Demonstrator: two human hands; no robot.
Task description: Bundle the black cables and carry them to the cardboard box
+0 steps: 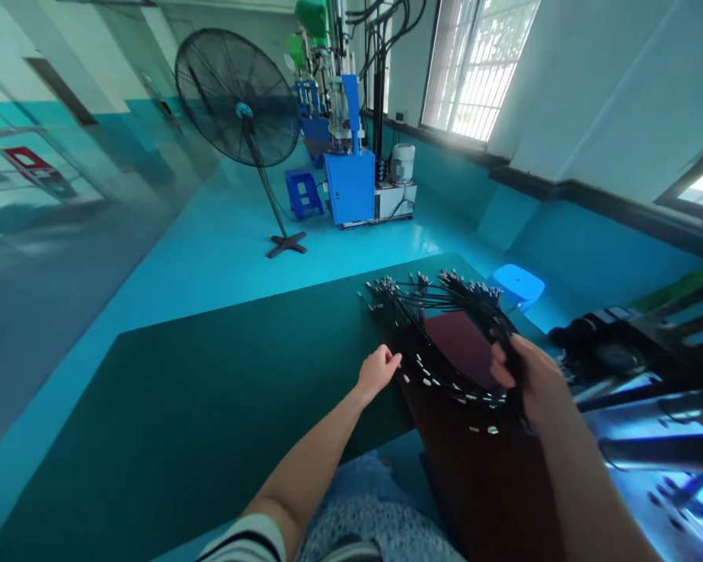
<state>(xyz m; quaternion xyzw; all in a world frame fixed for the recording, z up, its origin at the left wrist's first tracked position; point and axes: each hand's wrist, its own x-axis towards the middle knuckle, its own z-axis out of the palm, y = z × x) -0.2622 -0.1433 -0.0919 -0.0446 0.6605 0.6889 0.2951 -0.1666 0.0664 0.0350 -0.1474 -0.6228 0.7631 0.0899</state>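
Note:
A bundle of thin black cables (427,328) with small pale connectors at the ends curves across the right end of the table. My right hand (539,378) is closed around the near right part of the bundle and slightly blurred. At the bundle's left side my left hand (380,368) is curled, thumb and finger pressed together; whether something small is between them is hidden. Several white tags or connectors (426,382) show along the near curve of the cables. Inside the loop lies a dark red surface (460,343).
The dark green table top (240,382) stretches to my left, with a brown board (480,476) at my front right. A blue stool (516,282) stands beyond the right edge. Machine parts (650,406) are close on the right. A floor fan (243,109) and blue machine (350,187) stand farther off.

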